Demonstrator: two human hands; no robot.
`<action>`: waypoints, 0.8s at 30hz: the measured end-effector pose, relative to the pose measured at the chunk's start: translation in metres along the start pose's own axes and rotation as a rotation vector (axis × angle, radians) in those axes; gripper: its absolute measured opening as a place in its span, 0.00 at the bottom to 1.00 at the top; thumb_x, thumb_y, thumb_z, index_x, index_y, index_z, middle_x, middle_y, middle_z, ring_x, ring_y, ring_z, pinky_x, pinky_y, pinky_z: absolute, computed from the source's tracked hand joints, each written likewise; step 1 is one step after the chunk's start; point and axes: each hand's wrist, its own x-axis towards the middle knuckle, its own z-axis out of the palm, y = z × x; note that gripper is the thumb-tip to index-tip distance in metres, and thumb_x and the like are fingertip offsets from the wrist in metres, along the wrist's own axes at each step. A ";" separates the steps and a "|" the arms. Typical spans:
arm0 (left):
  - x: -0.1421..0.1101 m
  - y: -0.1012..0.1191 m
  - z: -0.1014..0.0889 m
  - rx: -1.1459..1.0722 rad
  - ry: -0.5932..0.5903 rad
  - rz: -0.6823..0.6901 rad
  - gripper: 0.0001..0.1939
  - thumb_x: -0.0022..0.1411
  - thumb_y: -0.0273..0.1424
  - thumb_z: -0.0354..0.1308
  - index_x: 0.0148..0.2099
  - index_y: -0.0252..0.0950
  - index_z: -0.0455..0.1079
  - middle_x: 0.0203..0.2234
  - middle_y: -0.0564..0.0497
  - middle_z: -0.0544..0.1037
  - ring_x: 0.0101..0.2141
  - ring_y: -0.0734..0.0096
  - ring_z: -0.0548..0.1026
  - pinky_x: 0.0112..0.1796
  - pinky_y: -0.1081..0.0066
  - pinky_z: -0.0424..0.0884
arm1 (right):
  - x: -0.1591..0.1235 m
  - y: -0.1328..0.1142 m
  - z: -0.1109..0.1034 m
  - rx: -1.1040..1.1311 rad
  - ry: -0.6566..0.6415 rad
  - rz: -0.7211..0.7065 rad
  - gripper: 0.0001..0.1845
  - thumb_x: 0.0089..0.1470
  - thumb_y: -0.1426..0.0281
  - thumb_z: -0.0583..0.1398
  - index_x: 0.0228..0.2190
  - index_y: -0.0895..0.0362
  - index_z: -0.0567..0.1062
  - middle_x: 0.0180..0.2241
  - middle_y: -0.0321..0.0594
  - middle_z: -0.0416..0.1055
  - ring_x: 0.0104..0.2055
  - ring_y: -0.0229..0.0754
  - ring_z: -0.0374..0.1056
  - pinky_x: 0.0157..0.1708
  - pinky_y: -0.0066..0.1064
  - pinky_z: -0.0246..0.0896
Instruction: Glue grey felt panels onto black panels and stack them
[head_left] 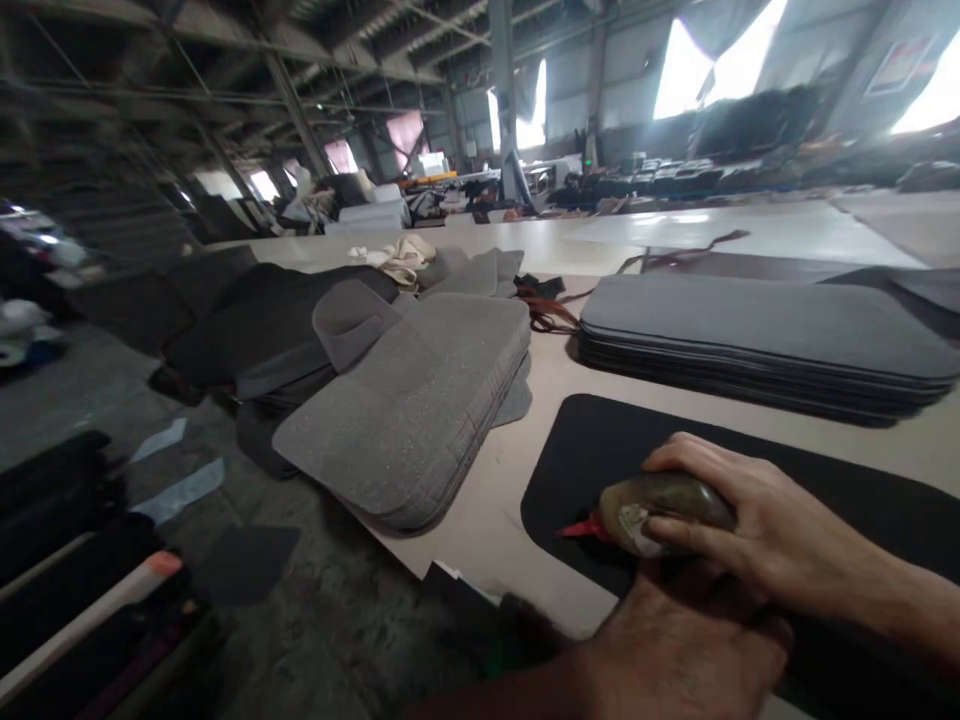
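Observation:
My right hand (750, 520) reaches in from the right and is closed around a small olive-brown bottle (660, 505) with a red nozzle (581, 528). The nozzle points left, low over a flat black rounded pad (600, 450) lying on the beige table (517, 500). My left hand (682, 650) comes in from the bottom edge, in shadow, just below the bottle and over the pad's near edge. Its fingers are hidden under my right hand.
A stack of grey felt pads (420, 400) overhangs the table's left corner. A long stack of grey pads (765, 335) lies behind the black pad. Brown straps (544, 310), a cream cloth (401, 260) and dark pieces (247, 320) lie farther back. Scraps litter the floor (180, 490) at left.

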 end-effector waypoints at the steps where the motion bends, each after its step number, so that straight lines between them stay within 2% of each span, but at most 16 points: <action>1: 0.000 0.000 0.000 0.005 0.004 -0.001 0.36 0.68 0.58 0.46 0.63 0.35 0.62 0.69 0.43 0.53 0.70 0.53 0.42 0.66 0.52 0.48 | 0.001 0.000 -0.001 -0.004 -0.001 0.002 0.18 0.61 0.51 0.60 0.43 0.50 0.71 0.38 0.37 0.71 0.34 0.43 0.69 0.32 0.34 0.63; 4: 0.000 0.000 0.000 -0.002 0.009 -0.002 0.35 0.69 0.58 0.41 0.60 0.36 0.65 0.67 0.45 0.58 0.70 0.52 0.43 0.66 0.51 0.48 | 0.003 0.001 -0.002 -0.008 -0.032 0.020 0.17 0.60 0.52 0.62 0.43 0.50 0.71 0.38 0.37 0.72 0.35 0.45 0.70 0.33 0.35 0.63; 8: 0.001 0.000 0.003 -0.005 0.005 0.004 0.34 0.70 0.57 0.40 0.61 0.35 0.64 0.67 0.44 0.59 0.70 0.54 0.44 0.65 0.52 0.49 | 0.007 0.000 -0.004 -0.011 -0.078 0.038 0.14 0.59 0.56 0.63 0.43 0.49 0.71 0.38 0.36 0.73 0.36 0.45 0.70 0.34 0.34 0.63; 13: -0.001 -0.001 0.010 -0.066 -0.011 -0.002 0.33 0.71 0.54 0.38 0.63 0.34 0.62 0.65 0.45 0.62 0.70 0.50 0.46 0.66 0.44 0.44 | 0.020 -0.005 -0.008 -0.040 -0.068 0.008 0.15 0.58 0.55 0.63 0.41 0.51 0.73 0.36 0.37 0.74 0.34 0.45 0.70 0.31 0.34 0.60; 17: -0.003 -0.001 0.017 -0.194 -0.061 -0.015 0.34 0.72 0.52 0.40 0.67 0.32 0.55 0.67 0.42 0.61 0.68 0.49 0.51 0.65 0.36 0.42 | 0.036 -0.011 -0.008 -0.106 -0.061 -0.014 0.13 0.56 0.57 0.64 0.39 0.51 0.74 0.36 0.36 0.73 0.34 0.44 0.69 0.31 0.33 0.58; 21: -0.003 -0.002 0.023 -0.251 -0.054 -0.027 0.33 0.72 0.51 0.43 0.67 0.32 0.56 0.67 0.42 0.60 0.68 0.48 0.51 0.64 0.34 0.46 | 0.049 -0.013 -0.007 -0.161 -0.057 -0.046 0.13 0.58 0.59 0.63 0.42 0.51 0.72 0.39 0.36 0.73 0.36 0.44 0.69 0.32 0.33 0.56; 24: -0.003 -0.003 0.026 -0.225 -0.044 -0.021 0.32 0.72 0.49 0.44 0.67 0.32 0.56 0.67 0.42 0.61 0.68 0.48 0.52 0.64 0.34 0.46 | 0.059 -0.010 -0.008 -0.209 -0.040 -0.075 0.12 0.59 0.58 0.62 0.40 0.52 0.71 0.38 0.35 0.72 0.37 0.44 0.68 0.34 0.33 0.55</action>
